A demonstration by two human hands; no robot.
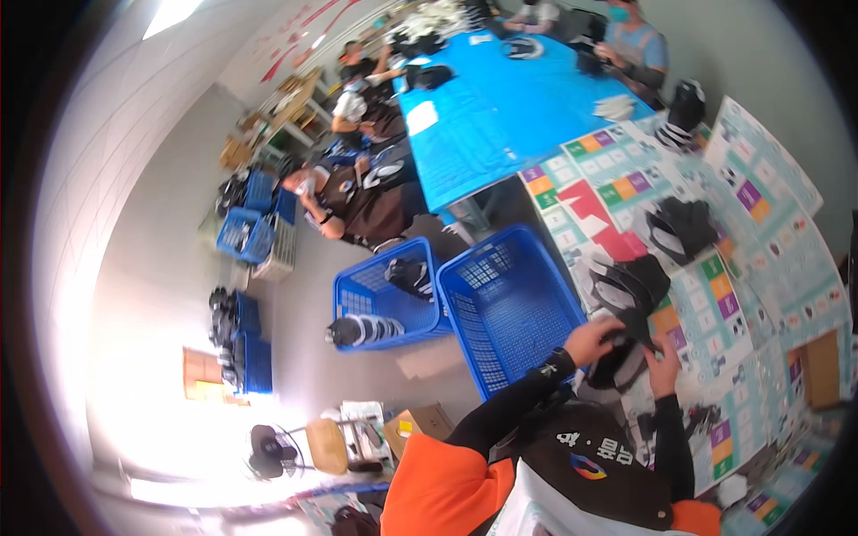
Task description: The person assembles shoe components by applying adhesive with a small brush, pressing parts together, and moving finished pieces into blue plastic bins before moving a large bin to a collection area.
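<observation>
Two bare hands come together over a worktable spread with printed sheets (746, 393), both closed on one soft black-and-grey fabric piece (615, 368). The left hand (593, 341) has its fingers bent over the upper left edge, while the right hand (662, 364) pinches the opposite side between thumb and fingers; the piece lies between them, low over the sheets, and blur hides whether it touches them. Just beyond the grip sits a similar dark piece with a grey panel (631, 284), and farther out, slightly to the right, another black piece (681, 229). A red patch (597, 221) shows beyond the nearer of these. Immediately left of the grip stands a blue plastic basket (518, 313) with latticed walls; beside it, farther left, a second blue basket (357, 288) holds a nested stack of black-and-white pieces (368, 330) and one more such piece (409, 277). Well beyond the hands, a table under a bright blue cover (496, 116) stretches away, with a co-worker in a brown apron (357, 201) seated on its left and another in a blue top (645, 55) at its far right. Nearer than the grip are the wearer's orange sleeve (447, 487) and dark apron (545, 438).
</observation>
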